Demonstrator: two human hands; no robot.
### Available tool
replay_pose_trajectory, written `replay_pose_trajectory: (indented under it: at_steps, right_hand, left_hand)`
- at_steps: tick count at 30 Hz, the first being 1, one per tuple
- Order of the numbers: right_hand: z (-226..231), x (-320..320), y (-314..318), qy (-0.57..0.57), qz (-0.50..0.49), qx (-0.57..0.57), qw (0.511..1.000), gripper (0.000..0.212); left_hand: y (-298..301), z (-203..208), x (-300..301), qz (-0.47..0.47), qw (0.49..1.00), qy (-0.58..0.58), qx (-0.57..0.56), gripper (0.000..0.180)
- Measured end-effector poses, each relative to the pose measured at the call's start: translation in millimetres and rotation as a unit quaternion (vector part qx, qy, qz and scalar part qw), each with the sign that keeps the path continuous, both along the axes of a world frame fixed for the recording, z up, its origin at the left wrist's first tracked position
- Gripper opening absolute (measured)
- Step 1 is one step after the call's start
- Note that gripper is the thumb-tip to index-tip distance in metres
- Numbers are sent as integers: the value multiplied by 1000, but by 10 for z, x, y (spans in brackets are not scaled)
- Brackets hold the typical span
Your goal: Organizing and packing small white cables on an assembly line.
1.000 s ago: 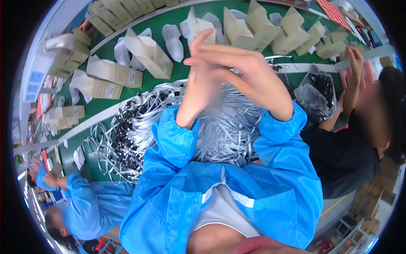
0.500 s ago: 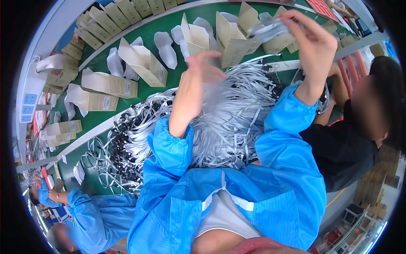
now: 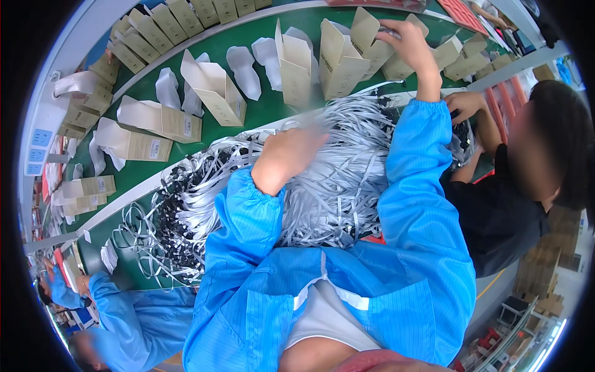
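Fingers of my right hand (image 3: 406, 46) pinched a grey strip at the mouth of an open tan carton (image 3: 347, 56) on the green belt (image 3: 266, 105); contents hidden. Left hand (image 3: 288, 155) lay blurred on the heap of grey strips (image 3: 334, 180), grip unclear. Four open cartons stood nearby, with several white trays (image 3: 243, 71).
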State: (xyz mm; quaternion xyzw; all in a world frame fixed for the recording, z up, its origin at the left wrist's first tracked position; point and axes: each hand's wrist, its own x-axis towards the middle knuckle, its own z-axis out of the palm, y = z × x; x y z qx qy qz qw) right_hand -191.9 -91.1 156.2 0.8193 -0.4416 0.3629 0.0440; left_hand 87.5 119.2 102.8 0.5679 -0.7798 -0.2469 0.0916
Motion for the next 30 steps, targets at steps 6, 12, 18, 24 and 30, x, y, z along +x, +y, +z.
replay_pose_trajectory:
  at_steps: [6, 12, 18, 24, 30]
  right_hand:
    - [134, -143, 186, -98, 39, 14, 994, 30]
    - [-269, -520, 292, 12, -156, 206, 966, 32]
    - [-1481, -596, -41, 61, -138, 315, 937, 28]
    - [-1593, -542, 44, 154, -178, 167, 957, 20]
    - [-1473, -670, 255, 136, -235, 171, 947, 16]
  left_hand:
    - [-23, -75, 41, -20, 999, 24, 11, 43]
    - [-31, -139, 88, -34, 998, 43, 4, 42]
    - [-48, -112, 88, -48, 997, 46, 23, 43]
    - [3, -42, 99, -49, 998, 38, 31, 44]
    - [8, -52, 109, -77, 995, 61, 5, 43]
